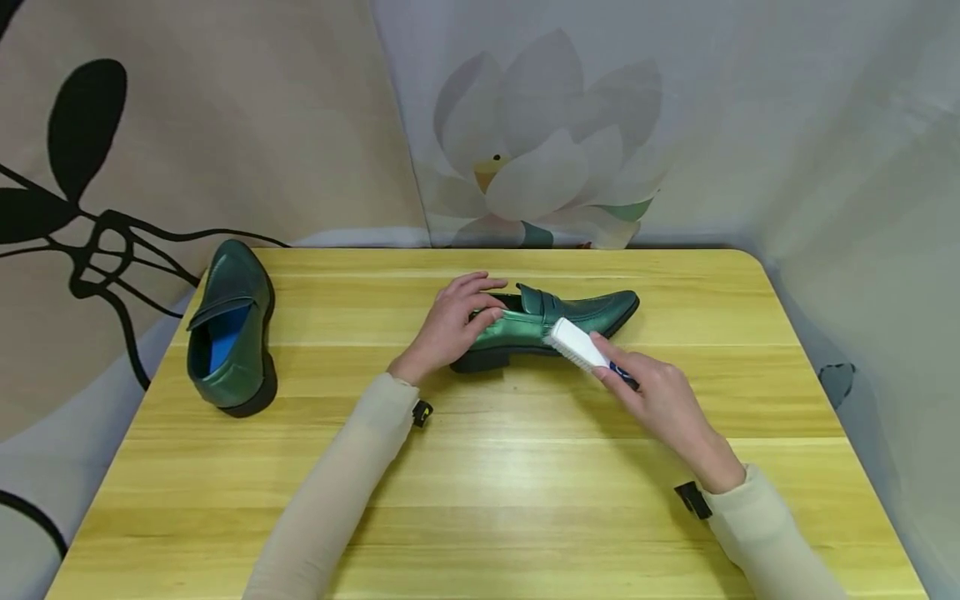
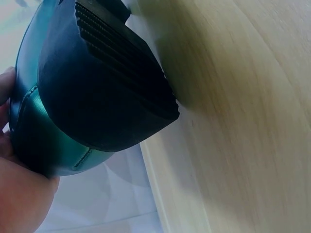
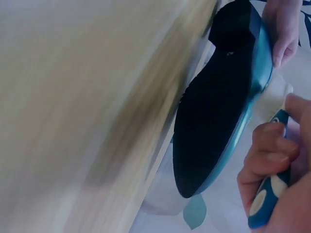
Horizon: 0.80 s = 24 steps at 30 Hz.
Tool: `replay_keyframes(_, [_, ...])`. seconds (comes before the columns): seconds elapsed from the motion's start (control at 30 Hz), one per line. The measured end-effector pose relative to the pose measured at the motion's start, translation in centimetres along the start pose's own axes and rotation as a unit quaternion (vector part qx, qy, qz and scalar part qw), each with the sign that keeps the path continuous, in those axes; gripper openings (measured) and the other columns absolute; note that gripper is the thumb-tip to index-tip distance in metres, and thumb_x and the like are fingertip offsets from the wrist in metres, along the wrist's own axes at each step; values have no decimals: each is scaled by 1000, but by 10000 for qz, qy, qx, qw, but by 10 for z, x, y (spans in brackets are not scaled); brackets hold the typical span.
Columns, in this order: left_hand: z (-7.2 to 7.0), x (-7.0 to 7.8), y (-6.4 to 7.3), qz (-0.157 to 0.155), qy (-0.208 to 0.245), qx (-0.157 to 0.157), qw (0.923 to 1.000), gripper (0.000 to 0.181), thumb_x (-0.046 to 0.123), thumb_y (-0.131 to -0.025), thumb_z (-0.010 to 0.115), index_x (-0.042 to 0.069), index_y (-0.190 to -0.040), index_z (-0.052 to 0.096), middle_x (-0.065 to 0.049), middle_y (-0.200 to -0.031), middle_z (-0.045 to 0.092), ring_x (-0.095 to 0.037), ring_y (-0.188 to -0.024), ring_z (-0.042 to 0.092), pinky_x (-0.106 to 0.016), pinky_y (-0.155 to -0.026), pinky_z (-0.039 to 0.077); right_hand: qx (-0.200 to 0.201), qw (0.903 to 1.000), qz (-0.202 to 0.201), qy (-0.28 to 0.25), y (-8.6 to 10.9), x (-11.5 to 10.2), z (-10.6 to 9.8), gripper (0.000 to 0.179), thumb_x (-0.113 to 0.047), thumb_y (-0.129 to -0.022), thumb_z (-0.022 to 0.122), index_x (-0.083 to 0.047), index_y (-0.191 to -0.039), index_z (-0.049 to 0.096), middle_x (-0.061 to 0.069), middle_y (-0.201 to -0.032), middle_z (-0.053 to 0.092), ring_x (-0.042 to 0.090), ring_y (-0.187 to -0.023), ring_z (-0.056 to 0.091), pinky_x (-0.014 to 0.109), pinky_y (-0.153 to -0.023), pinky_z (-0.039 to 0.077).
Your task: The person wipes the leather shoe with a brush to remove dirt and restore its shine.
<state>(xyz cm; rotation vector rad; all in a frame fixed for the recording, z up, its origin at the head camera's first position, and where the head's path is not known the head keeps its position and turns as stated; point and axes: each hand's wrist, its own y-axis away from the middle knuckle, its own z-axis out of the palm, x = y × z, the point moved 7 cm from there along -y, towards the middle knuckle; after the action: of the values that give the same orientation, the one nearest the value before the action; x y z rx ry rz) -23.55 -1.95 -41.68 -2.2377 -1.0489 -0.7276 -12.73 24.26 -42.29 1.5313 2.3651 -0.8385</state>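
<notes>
A dark green loafer (image 1: 592,314) with a black sole is over the table, toe to the right. My left hand (image 1: 454,318) grips it by the heel end, thumb on the near side. The left wrist view shows the black heel (image 2: 97,82) close up; in the right wrist view the sole (image 3: 214,116) shows, so the loafer is tilted or raised. My right hand (image 1: 660,396) holds a brush (image 1: 579,343) with a white head and a blue-and-white handle (image 3: 269,196). Its bristles meet the loafer's near side, by the strap.
A matching green loafer (image 1: 231,333) with a blue insole stands at the table's left edge, toe away from me. The wooden table (image 1: 480,500) has a rounded far right corner. Behind it hangs a pale curtain (image 1: 750,125) with printed flowers.
</notes>
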Motion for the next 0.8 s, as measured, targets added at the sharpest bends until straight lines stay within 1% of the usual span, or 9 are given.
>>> replay_keyframes(0.07, [-1, 0, 1, -16, -5, 22, 10000, 20, 18, -106, 61, 7, -112, 77, -7, -149, 57, -27, -149, 35, -55, -121, 21, -7, 10000, -20, 65, 2, 1, 0, 55, -17, -99, 72, -17, -151, 56, 20, -117, 74, 32, -88, 72, 49, -68, 56])
replay_keyframes(0.13, [-2, 0, 1, -16, -8, 35, 10000, 20, 18, -106, 62, 7, -111, 77, -8, -149, 57, -27, -149, 35, -55, -121, 21, 64, 9998, 99, 160, 5, 8, -4, 54, -18, -99, 72, -18, -151, 56, 21, -117, 73, 33, -88, 72, 50, -67, 56])
replay_keyframes(0.3, [-3, 3, 2, 46, -38, 37, 10000, 20, 17, -105, 62, 6, -112, 77, -9, -149, 57, -28, -149, 35, -57, -120, 22, 393, 9968, 626, 300, 9, 38, -18, 49, -18, -102, 68, -13, -150, 57, 29, -117, 71, 41, -86, 71, 57, -65, 53])
replay_keyframes(0.4, [-2, 4, 2, 74, -96, 39, 9999, 20, 17, -105, 62, 6, -112, 78, -9, -149, 58, -29, -149, 36, -56, -121, 22, 473, 9933, 1008, 323, 11, 58, -25, 47, -21, -105, 63, -12, -151, 55, 33, -120, 67, 46, -85, 69, 59, -64, 49])
replay_keyframes(0.5, [-1, 7, 3, 143, -236, 8, 9996, 20, 17, -105, 62, 7, -112, 78, -9, -148, 58, -30, -148, 38, -57, -121, 22, 377, 9888, 1401, 340, 12, 73, -28, 47, -27, -108, 59, -14, -153, 53, 34, -124, 65, 46, -81, 66, 55, -62, 45])
replay_keyframes(0.6, [2, 12, 6, 198, -431, -93, 9988, 21, 19, -105, 62, 8, -112, 79, -8, -148, 58, -31, -147, 38, -58, -120, 23, 215, 9855, 1644, 358, 13, 79, -30, 48, -31, -109, 55, -15, -154, 51, 34, -126, 64, 41, -77, 63, 47, -59, 41])
replay_keyframes(0.7, [5, 17, 9, 240, -685, -203, 9972, 22, 22, -106, 62, 10, -113, 79, -8, -149, 57, -30, -147, 39, -59, -119, 24, 94, 9842, 1730, 373, 13, 81, -31, 49, -34, -110, 53, -15, -155, 49, 35, -126, 64, 39, -75, 61, 42, -58, 39])
replay_keyframes(0.8, [7, 21, 12, 309, -966, -321, 9943, 23, 25, -105, 63, 13, -114, 80, -6, -149, 57, -29, -144, 42, -57, -118, 27, -13, 9830, 1795, 392, 13, 81, -31, 50, -36, -111, 50, -15, -156, 48, 36, -124, 64, 38, -74, 60, 40, -56, 38])
